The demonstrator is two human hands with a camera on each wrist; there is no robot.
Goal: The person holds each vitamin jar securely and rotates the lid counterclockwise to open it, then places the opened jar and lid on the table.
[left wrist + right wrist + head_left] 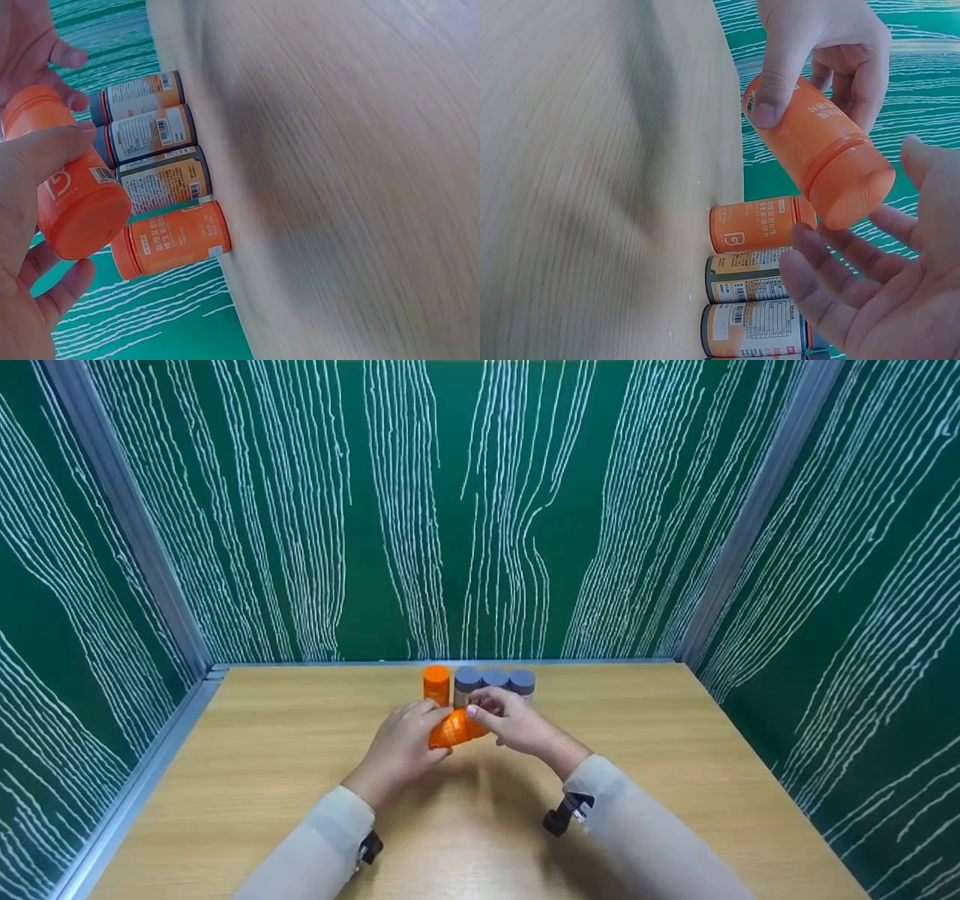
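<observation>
My left hand [405, 739] grips an orange bottle [453, 729] around its body, thumb laid along one side, and holds it tilted above the table. The bottle's orange cap [853, 186] points toward my right hand [521, 726]. In the right wrist view, the right fingers are spread and slightly bent beside the cap, with a gap in front of the palm. Behind the hands, a second orange bottle [176, 240] stands upright on the table. Beside it is a row of grey-capped bottles [154, 135] with printed labels, partly covered by my right hand in the head view.
The wooden table [300, 765] ends at a green back wall [397, 510] with white wavy lines. Similar panels rise at both sides, joined by grey metal posts [142, 510]. The standing bottles are near the table's back edge.
</observation>
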